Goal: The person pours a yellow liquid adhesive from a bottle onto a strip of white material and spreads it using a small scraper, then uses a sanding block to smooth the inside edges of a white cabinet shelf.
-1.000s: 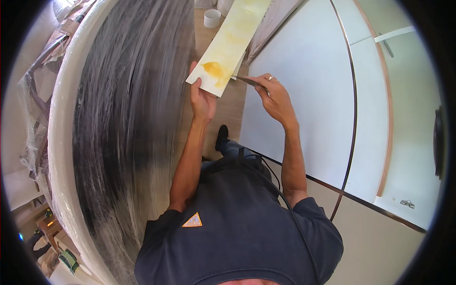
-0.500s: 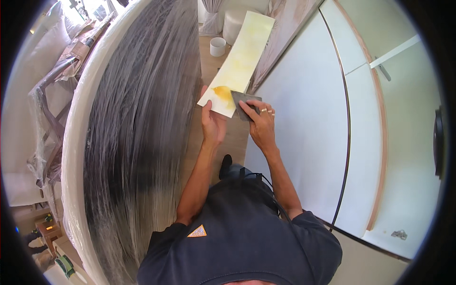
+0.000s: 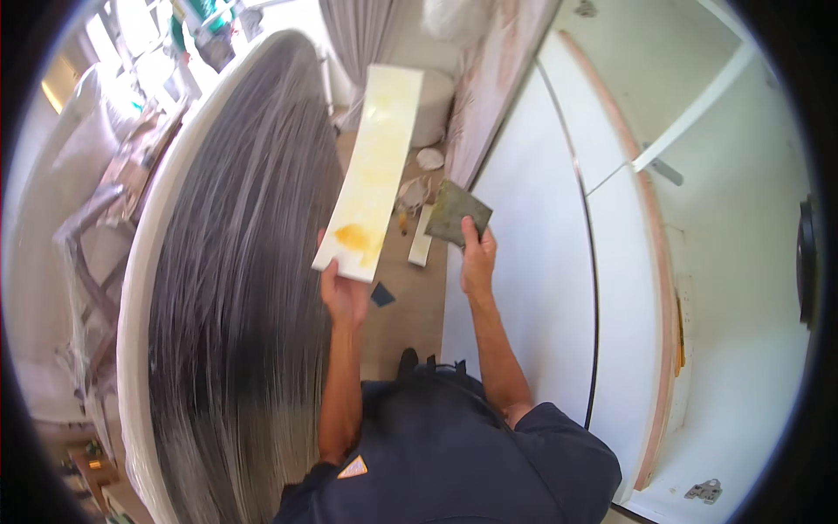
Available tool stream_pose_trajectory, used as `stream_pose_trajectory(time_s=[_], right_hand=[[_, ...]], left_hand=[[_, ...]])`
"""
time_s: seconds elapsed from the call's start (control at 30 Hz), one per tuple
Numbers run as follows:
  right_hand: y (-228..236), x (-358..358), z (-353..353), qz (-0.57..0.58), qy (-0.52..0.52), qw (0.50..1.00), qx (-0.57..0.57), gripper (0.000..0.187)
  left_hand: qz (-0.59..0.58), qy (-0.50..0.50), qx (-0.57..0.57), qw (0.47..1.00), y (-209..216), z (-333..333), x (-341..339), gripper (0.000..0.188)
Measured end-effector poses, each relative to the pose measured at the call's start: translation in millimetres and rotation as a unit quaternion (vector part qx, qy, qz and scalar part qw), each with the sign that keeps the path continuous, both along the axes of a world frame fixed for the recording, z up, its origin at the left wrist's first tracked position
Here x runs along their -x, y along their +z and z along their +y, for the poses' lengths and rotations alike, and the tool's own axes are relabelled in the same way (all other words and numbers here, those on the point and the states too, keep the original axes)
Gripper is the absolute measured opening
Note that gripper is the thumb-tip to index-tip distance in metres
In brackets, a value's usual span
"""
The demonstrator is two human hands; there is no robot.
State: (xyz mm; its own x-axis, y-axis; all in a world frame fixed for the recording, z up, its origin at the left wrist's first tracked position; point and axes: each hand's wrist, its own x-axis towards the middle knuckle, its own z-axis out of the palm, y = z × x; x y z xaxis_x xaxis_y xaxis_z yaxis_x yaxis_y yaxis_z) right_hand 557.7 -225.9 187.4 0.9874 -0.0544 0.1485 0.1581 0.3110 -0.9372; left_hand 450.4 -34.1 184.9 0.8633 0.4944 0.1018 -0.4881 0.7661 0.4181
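A long, pale cream board (image 3: 388, 148) stretches away in front of me, with my left hand (image 3: 346, 297) closed on its near end, thumb on top. Near that end a patch of yellow-orange paste (image 3: 356, 237) lies on the face, and fainter yellow smears run further up. To the right, my right hand (image 3: 478, 262) grips a flat, square, dark grey-green spreader (image 3: 458, 210) by its lower edge, thumb on its face. The spreader is apart from the board.
Plastic-wrapped dark furniture with a pale rim (image 3: 135, 306) fills the left side. White panels (image 3: 541, 271) stand close on the right. On the floor lie a narrow pale strip (image 3: 421, 249) and a small dark square (image 3: 382, 294). A grey curtain (image 3: 360, 35) hangs at the far end.
The spreader has come off the board, and my right hand has moved away from it. The board has swung to the left and lower in view. My view has shifted, showing floor pieces.
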Motion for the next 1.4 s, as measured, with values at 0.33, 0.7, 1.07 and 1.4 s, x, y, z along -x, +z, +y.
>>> stream_pose_trajectory(time_s=[0.33, 0.7, 1.07, 1.4], right_hand=[[38.7, -8.4, 4.2, 0.181, 0.112, 0.933, -0.289, 0.036], [78.7, -53.2, 27.4, -0.077, 0.033, 0.995, 0.044, 0.024], [124.2, -103.8, 96.8, -0.137, 0.033, 0.953, 0.269, 0.022], [179.6, -164.1, 156.6, -0.304, 0.229, 0.801, 0.462, 0.025]], left_hand=[[0.026, -0.041, 0.035, 0.998, 0.7, 19.9, -18.7, 0.062], [-0.051, -0.134, 0.016, 0.990, 30.5, 80.9, -105.9, 0.066], [-0.074, -0.150, 0.024, 0.986, 25.0, 140.5, -186.5, 0.061], [-0.064, -0.132, -0.070, 0.987, 46.8, 167.0, -211.0, 0.071]])
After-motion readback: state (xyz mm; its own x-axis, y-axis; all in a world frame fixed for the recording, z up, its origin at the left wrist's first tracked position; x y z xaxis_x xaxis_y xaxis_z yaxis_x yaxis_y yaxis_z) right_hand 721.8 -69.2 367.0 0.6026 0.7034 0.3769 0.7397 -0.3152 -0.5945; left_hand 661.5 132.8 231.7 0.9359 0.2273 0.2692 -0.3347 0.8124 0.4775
